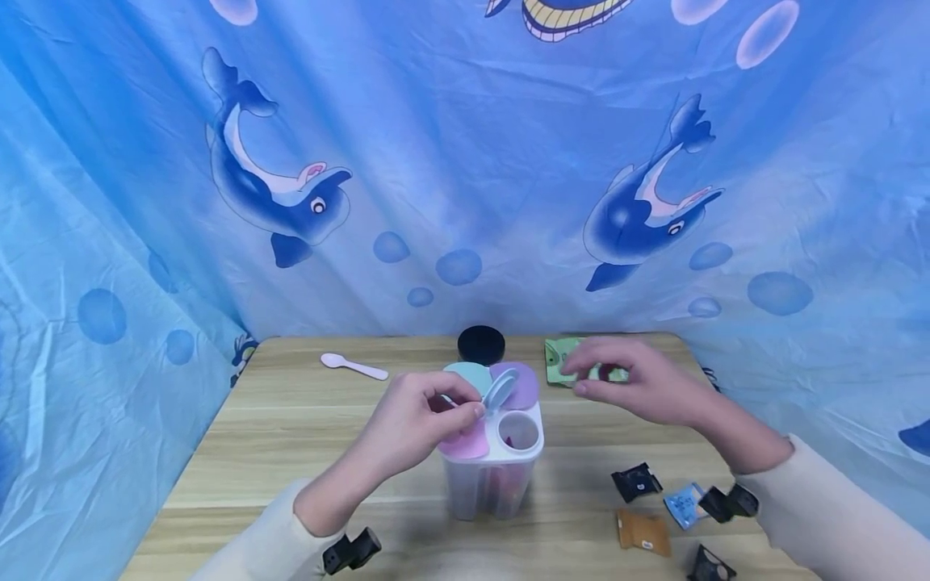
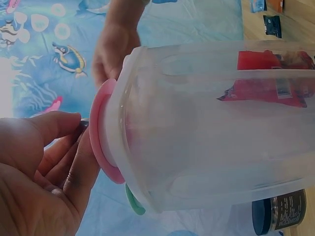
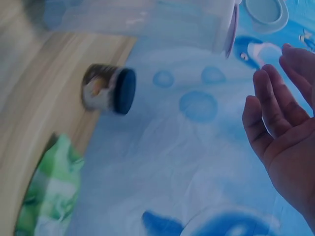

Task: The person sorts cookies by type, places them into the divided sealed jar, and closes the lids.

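A translucent container [image 1: 483,488] with several compartments stands upright on the table. Its top has a pink lid [image 1: 465,444], a lilac lid [image 1: 525,389] and a mint lid [image 1: 467,372]. The front-right round opening [image 1: 519,432] is uncovered. My left hand [image 1: 414,424] pinches a small pale-blue round lid [image 1: 501,390], tilted up above the top, with the fingers over the pink lid. Red packets [image 2: 266,91] lie low inside the container in the left wrist view. My right hand [image 1: 643,381] hovers at the right, holding nothing, fingers loosely bent.
Behind the container stands a jar with a black lid [image 1: 481,345]. A green packet [image 1: 559,359] lies beyond my right hand, partly hidden. Front right are black [image 1: 636,482], blue [image 1: 683,506] and orange [image 1: 643,532] small packets. A pale spoon [image 1: 354,366] lies back left.
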`<action>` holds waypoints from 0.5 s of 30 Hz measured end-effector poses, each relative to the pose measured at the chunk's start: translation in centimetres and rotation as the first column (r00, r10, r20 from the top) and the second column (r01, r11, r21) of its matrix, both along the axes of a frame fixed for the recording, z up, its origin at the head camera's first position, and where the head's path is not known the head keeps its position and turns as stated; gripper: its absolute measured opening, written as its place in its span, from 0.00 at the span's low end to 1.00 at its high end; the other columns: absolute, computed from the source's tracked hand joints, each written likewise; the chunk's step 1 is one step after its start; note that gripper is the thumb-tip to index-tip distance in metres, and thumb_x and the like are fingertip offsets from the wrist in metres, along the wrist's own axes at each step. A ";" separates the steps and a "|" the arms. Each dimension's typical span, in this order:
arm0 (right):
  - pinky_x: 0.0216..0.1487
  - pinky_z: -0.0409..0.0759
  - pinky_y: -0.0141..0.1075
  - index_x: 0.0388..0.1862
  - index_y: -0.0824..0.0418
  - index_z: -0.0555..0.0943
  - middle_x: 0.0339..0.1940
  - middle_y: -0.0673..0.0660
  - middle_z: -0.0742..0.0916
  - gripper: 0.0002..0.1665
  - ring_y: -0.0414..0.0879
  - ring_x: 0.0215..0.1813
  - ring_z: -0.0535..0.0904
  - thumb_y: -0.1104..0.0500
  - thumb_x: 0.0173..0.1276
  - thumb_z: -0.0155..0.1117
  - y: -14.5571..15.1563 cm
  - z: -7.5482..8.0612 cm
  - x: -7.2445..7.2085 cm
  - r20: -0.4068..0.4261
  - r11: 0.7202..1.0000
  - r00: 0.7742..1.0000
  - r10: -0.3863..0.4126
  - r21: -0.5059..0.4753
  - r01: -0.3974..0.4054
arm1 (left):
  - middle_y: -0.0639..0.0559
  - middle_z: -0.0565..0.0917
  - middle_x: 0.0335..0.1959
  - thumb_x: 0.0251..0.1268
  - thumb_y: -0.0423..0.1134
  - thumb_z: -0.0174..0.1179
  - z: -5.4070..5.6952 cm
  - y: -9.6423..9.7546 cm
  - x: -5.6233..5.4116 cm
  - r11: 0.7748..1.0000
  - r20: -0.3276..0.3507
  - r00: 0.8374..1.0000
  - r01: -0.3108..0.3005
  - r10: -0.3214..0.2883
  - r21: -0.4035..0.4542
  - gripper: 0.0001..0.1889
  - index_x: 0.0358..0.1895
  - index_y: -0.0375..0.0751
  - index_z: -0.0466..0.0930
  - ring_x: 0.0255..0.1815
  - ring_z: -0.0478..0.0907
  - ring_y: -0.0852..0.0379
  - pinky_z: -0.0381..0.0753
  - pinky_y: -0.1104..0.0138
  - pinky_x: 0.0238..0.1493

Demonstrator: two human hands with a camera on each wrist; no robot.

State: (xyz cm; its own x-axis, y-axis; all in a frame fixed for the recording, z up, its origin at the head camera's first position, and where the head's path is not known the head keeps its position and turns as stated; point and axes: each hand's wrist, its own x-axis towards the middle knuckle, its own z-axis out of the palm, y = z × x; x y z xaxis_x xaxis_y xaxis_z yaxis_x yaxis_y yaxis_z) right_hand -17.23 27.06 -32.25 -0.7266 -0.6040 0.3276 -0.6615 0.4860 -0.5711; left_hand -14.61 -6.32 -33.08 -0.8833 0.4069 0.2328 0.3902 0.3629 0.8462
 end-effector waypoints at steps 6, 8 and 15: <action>0.38 0.83 0.32 0.52 0.43 0.85 0.46 0.41 0.88 0.18 0.36 0.43 0.83 0.64 0.70 0.70 3.8 -2.2 2.5 -0.018 1.000 1.000 -0.004 0.017 0.004 | 0.61 0.88 0.30 0.62 0.38 0.71 0.0 -0.1 0.0 1.000 0.017 1.000 -0.003 0.003 0.012 0.03 0.36 0.52 0.90 0.25 0.85 0.58 0.87 0.65 0.29; 0.37 0.83 0.32 0.52 0.44 0.85 0.46 0.41 0.88 0.19 0.36 0.41 0.83 0.66 0.69 0.70 5.0 -3.1 3.4 -0.015 1.000 1.000 -0.006 0.013 0.006 | 0.62 0.88 0.30 0.62 0.37 0.71 0.0 -0.1 0.0 1.000 0.019 1.000 -0.004 0.004 0.016 0.03 0.36 0.53 0.90 0.26 0.85 0.59 0.87 0.64 0.30; 0.33 0.81 0.31 0.52 0.46 0.84 0.46 0.42 0.88 0.19 0.36 0.41 0.84 0.67 0.69 0.69 9.1 -6.7 6.3 0.082 0.998 0.994 -0.067 0.025 0.065 | 0.63 0.88 0.30 0.62 0.38 0.71 -0.2 -0.2 -0.2 1.000 0.001 1.000 0.010 -0.010 0.021 0.02 0.36 0.51 0.91 0.29 0.85 0.60 0.87 0.65 0.32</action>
